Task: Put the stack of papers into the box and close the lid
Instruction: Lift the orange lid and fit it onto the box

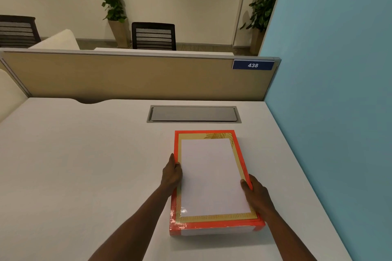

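The left hand [172, 172] and right hand [254, 194] grip opposite long edges of the stack of papers [213, 176], keeping it square within the orange box [212, 225] on the surface [84, 165]; no lid is identifiable.

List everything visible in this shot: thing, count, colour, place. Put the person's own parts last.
Box: one, orange-red rim with yellow patterned lining, on the desk near its right side, lid not seen.
Stack of papers: one, white, lying inside the box.
Desk: one, off-white, fills the foreground.
Cable hatch: one, grey, set into the desk behind the box.
Partition: one, tan, along the desk's far edge.
Number plate: one, blue, reads 438, on the partition's right end.
Side wall: one, light blue, right of the desk.
Chairs: two, black, beyond the partition.
Potted plants: two, green, by the far wall.
Left hand: one, on the stack's left edge.
Right hand: one, on the stack's right edge.
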